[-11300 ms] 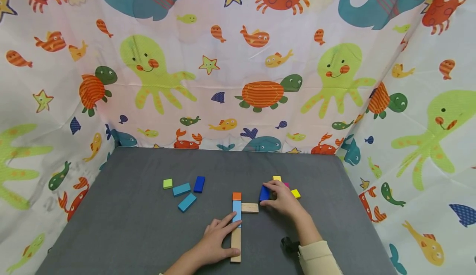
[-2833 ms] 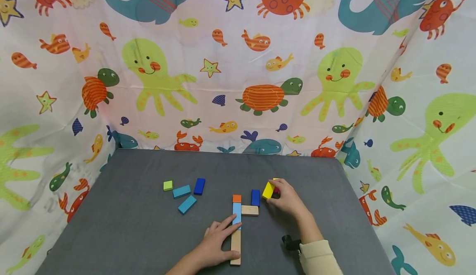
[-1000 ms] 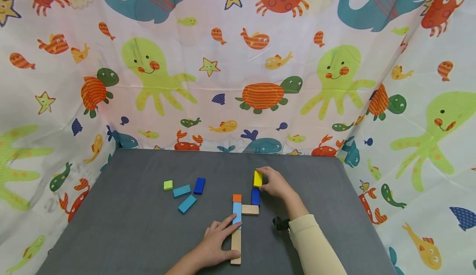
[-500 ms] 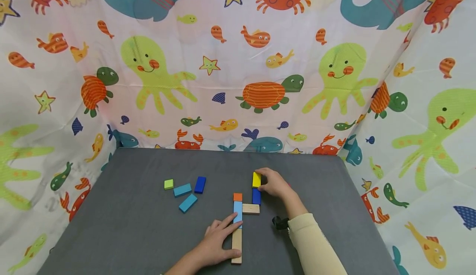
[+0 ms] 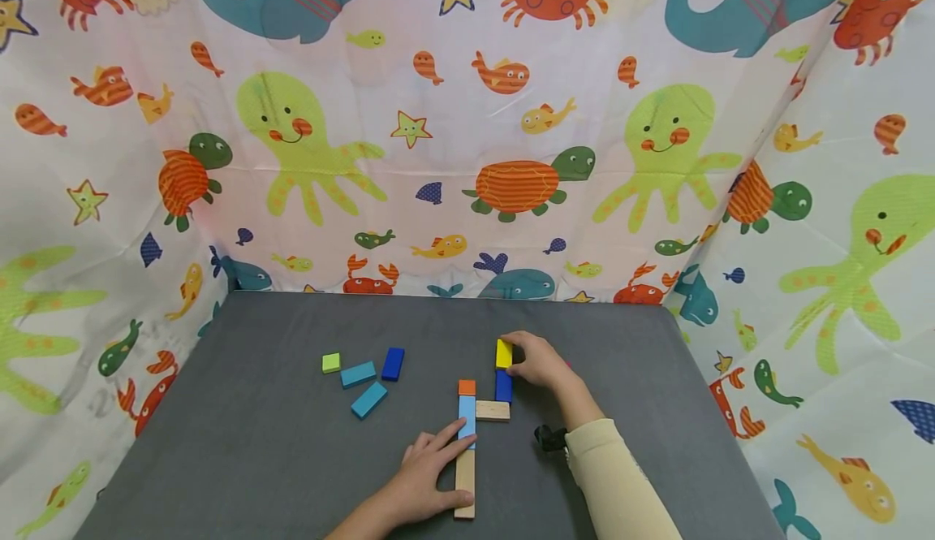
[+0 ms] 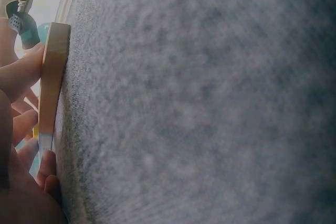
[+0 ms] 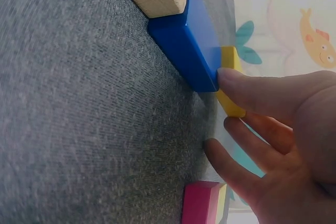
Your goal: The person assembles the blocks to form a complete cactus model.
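My left hand lies with extended fingers on the light blue block, its thumb on the long plain wooden block. In the left wrist view that wooden block runs along the thumb. An orange cube tops this column. A short wooden block juts right from the light blue one. A dark blue block stands beyond its right end. My right hand pinches a yellow block set end to end with the blue one; in the right wrist view the thumb covers their joint.
To the left lie a lime green cube, two teal blocks and another dark blue block. A magenta block sits right of my right hand, with a pale yellow one behind it. A patterned curtain encloses the grey table.
My right hand has placed the dark blue block at the short wooden block, then brought the yellow block leftward to the blue one's far end. Over the last half second both hands stay put.
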